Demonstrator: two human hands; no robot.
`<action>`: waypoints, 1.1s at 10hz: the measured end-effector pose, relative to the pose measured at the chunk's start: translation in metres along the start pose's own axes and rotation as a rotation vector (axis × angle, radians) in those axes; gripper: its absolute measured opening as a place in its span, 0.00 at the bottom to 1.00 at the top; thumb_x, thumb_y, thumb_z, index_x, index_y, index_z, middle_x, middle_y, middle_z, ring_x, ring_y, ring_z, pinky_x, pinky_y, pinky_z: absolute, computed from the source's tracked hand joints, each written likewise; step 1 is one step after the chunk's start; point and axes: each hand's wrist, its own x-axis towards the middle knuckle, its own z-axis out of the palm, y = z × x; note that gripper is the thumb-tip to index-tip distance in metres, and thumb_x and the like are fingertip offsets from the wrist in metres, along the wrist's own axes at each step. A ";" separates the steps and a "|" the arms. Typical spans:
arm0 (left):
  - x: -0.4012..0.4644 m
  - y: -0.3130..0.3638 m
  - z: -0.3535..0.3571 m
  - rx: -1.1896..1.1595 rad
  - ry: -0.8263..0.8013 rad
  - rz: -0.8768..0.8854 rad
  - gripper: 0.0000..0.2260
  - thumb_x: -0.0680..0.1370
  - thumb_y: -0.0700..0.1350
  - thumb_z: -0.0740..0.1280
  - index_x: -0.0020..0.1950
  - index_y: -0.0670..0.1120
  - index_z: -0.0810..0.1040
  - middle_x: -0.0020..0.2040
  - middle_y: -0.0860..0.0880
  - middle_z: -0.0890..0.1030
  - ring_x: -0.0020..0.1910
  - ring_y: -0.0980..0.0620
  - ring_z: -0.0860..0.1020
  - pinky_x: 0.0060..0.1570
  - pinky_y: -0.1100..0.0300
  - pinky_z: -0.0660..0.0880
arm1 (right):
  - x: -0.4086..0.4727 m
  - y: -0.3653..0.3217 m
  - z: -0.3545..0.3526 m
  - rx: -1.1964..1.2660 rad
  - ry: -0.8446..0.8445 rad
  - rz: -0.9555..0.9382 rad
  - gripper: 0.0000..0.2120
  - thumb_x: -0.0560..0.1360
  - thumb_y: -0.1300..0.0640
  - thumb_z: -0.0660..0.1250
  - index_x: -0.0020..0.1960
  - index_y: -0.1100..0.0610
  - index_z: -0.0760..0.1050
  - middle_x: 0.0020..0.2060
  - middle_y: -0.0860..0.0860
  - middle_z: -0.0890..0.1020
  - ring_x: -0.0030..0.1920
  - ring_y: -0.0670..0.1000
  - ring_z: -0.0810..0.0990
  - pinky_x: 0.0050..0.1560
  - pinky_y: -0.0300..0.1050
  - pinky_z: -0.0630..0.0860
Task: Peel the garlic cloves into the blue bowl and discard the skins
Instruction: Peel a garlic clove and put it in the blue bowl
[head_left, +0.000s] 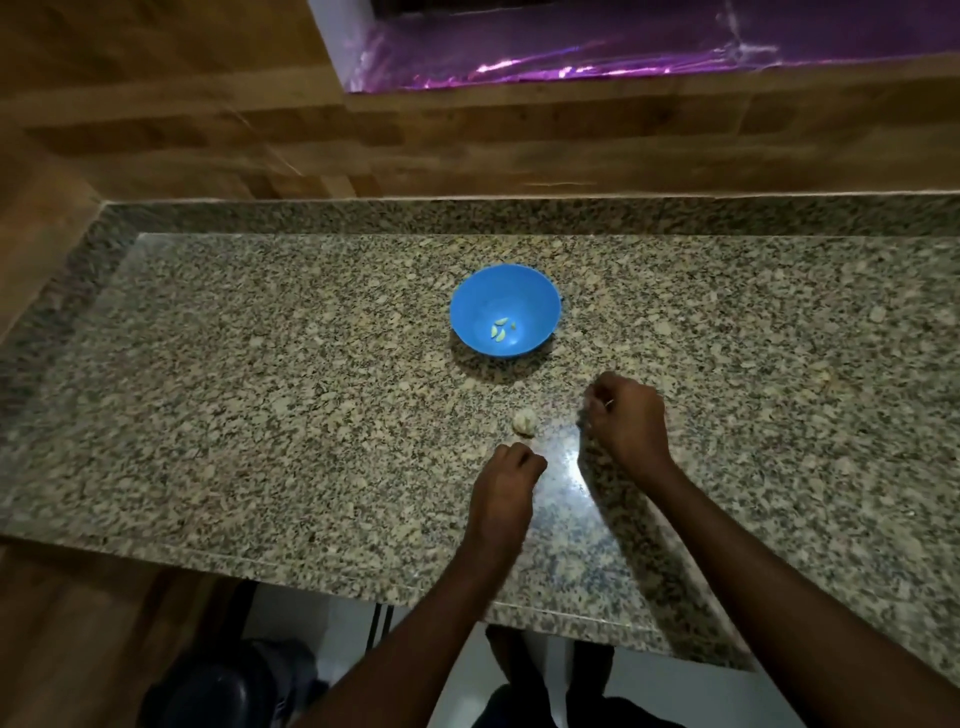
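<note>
The blue bowl (505, 291) stands on the granite counter and holds several peeled, pale green garlic cloves (500, 329). Nearer to me, a whitish piece of a garlic bulb (523, 422) lies on the counter. My left hand (511, 475) is just in front of the bulb, fingers curled under, knuckles up, not touching it. My right hand (626, 415) is to the right of the bulb with its fingers curled and slightly blurred. A small pale speck shows at its fingers. What either hand holds is hidden beneath the fingers.
The speckled granite counter (260, 389) runs wide to the left and right, with a raised lip at the back against a wooden wall. Its front edge is close to my body. A dark object sits on the floor below, at the left.
</note>
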 end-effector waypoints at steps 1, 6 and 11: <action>-0.003 -0.023 0.000 0.012 0.037 -0.036 0.07 0.78 0.37 0.67 0.52 0.46 0.81 0.51 0.48 0.78 0.50 0.51 0.73 0.45 0.60 0.69 | 0.026 -0.041 0.006 0.068 0.031 -0.075 0.02 0.74 0.60 0.71 0.44 0.55 0.81 0.37 0.51 0.84 0.37 0.52 0.82 0.40 0.46 0.78; 0.030 -0.039 -0.026 -0.331 0.112 -0.243 0.12 0.74 0.32 0.66 0.52 0.45 0.82 0.49 0.47 0.79 0.47 0.49 0.78 0.47 0.56 0.73 | 0.098 -0.103 0.032 -0.049 0.050 -0.183 0.11 0.77 0.61 0.66 0.54 0.54 0.85 0.50 0.54 0.87 0.52 0.59 0.84 0.52 0.50 0.79; 0.059 -0.028 -0.026 -0.496 -0.035 -0.274 0.15 0.68 0.43 0.77 0.54 0.49 0.84 0.47 0.50 0.81 0.44 0.51 0.80 0.44 0.59 0.74 | -0.012 -0.012 0.037 0.067 -0.209 0.105 0.06 0.72 0.62 0.72 0.46 0.54 0.86 0.39 0.53 0.87 0.41 0.53 0.84 0.41 0.42 0.77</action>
